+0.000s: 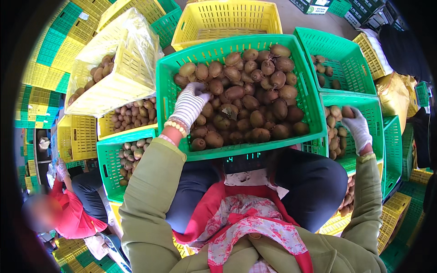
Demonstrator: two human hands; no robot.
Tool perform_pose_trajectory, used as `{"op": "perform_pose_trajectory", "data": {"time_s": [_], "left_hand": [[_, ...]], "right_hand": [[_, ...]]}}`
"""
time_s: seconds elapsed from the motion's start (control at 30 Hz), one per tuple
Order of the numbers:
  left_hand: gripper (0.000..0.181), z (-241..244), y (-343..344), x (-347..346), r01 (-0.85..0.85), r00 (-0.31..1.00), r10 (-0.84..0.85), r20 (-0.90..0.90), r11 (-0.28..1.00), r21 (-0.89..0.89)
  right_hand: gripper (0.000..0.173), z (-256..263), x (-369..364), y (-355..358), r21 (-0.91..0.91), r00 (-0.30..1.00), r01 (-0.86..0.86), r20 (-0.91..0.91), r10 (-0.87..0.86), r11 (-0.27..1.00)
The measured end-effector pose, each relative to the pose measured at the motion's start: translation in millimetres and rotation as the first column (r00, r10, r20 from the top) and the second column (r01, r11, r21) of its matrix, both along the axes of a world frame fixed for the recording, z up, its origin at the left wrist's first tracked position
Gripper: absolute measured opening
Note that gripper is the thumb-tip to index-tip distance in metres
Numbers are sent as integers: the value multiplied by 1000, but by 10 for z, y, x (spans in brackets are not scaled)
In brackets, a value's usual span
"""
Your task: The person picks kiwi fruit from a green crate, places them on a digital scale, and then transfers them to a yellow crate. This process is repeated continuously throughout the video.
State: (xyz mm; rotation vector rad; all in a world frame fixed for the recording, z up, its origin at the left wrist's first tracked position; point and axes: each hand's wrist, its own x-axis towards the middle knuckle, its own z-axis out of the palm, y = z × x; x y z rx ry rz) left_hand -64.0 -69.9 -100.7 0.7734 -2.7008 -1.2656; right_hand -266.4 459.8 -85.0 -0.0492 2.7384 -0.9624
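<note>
In front of me a large green plastic crate (239, 152) is heaped with brown kiwifruit (251, 102). My left hand (191, 102), in a striped knit glove with beaded bracelets at the wrist, reaches into its left side. The fingers touch the fruit there, and whether they grip one is hidden. Off to the right, my right hand (357, 129), also gloved, has a single kiwifruit (348, 112) between thumb and fingers. It is over a smaller green crate (372, 105) that holds more kiwifruit (336, 133). A dried leaf (229, 111) lies on the central heap.
A scale with a lit display (245, 160) sits below the large crate's near edge. At left are a plastic-lined yellow crate (136, 73) and a green crate (111, 170) of kiwifruit. Another yellow crate (228, 15) stands behind. A person in red (76, 215) sits at left.
</note>
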Motion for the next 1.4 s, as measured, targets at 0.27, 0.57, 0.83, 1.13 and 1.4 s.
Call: {"op": "perform_pose_trajectory", "data": {"time_s": [0.27, 0.57, 0.83, 1.13, 1.4], "left_hand": [[68, 69, -171, -496, 183, 973, -52, 223, 762, -621], [47, -299, -400, -748, 281, 958, -162, 235, 681, -676], [47, 75, -104, -372, -115, 991, 129, 44, 622, 774], [49, 845, 883, 56, 128, 987, -144, -73, 420, 899], [55, 1124, 1304, 188, 284, 932, -347, -102, 529, 800]], "right_hand": [[65, -483, -65, 1043, 173, 993, 44, 97, -62, 984], [52, -649, -16, 825, -75, 995, -7, 100, 15, 997], [37, 379, 281, -496, -109, 932, -321, -214, 293, 941], [59, 1318, 1133, -1892, -260, 732, -681, -228, 642, 685], [63, 1210, 1386, -2150, -257, 653, -755, -218, 725, 603]]}}
